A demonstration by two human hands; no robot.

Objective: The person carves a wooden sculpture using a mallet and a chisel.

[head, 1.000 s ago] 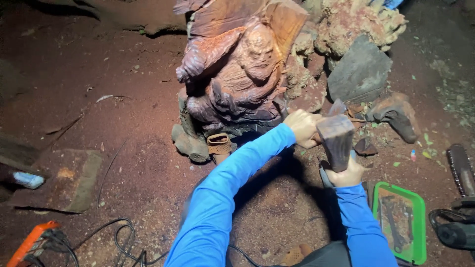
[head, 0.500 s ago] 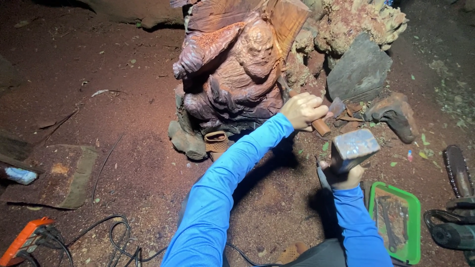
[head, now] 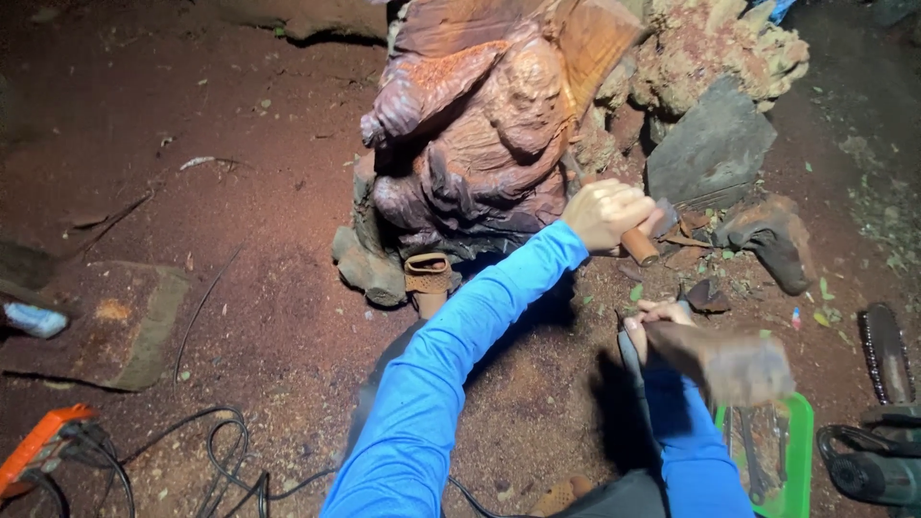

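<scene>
Chisel (head: 637,246) slants up-left toward carving (head: 480,134), left hand (head: 606,213) clenched around it; right hand (head: 658,326) grips blurred, seemingly level mallet (head: 734,364).

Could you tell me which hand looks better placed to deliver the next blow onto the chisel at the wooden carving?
Probably the right. The right hand grips the mallet, raised and blurred just below the chisel. The left hand is wrapped around that chisel, holding it against the wooden carving, so it looks occupied.
</scene>
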